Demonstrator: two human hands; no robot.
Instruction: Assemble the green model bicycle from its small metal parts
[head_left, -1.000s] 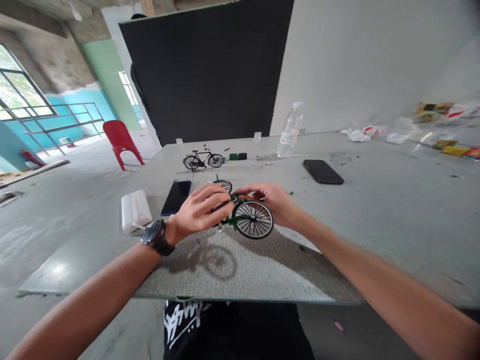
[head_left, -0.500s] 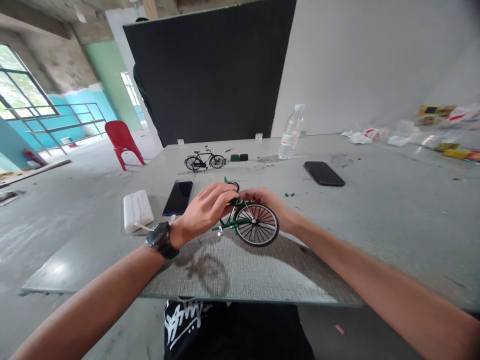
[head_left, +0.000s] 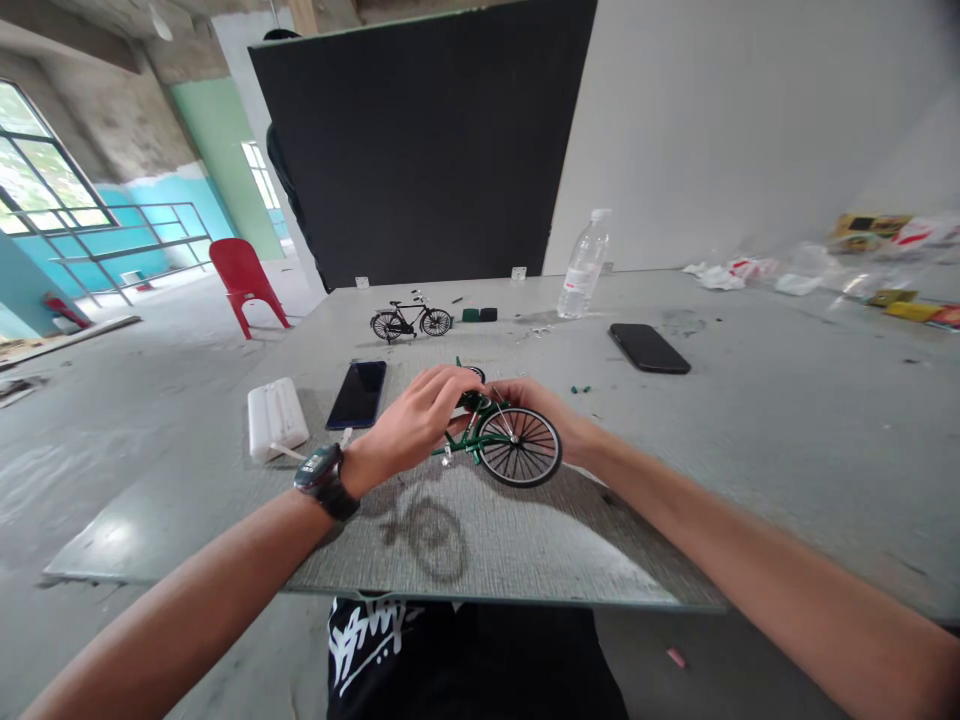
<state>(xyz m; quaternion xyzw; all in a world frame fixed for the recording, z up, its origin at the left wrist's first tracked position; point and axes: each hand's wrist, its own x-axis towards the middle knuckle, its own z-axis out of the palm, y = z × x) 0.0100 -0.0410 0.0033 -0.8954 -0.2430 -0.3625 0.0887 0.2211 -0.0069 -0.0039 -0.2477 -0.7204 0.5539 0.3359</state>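
Observation:
A green model bicycle [head_left: 519,446] is held tilted above the near part of the table, one spoked wheel toward me and the other half hidden behind my fingers. My left hand [head_left: 420,412] closes on its frame from the left, near the seat. From the far right side my right hand [head_left: 536,400] grips it too, its fingers mostly hidden behind the bicycle. Tiny green parts [head_left: 580,389] lie on the table to the right of my hands. Farther back stands a black model bicycle [head_left: 409,318], upright.
Left of my hands lie a dark blue phone [head_left: 358,395] and a white power bank [head_left: 276,420] with a cable. A water bottle [head_left: 585,264] and a black phone [head_left: 649,348] are beyond, to the right. Small green and black blocks [head_left: 479,314] sit near the back. Plastic wrappers [head_left: 795,268] lie far right.
The green model bicycle has shifted slightly right and turned a little, with both hands still on it. Its shadow on the table has moved right as well.

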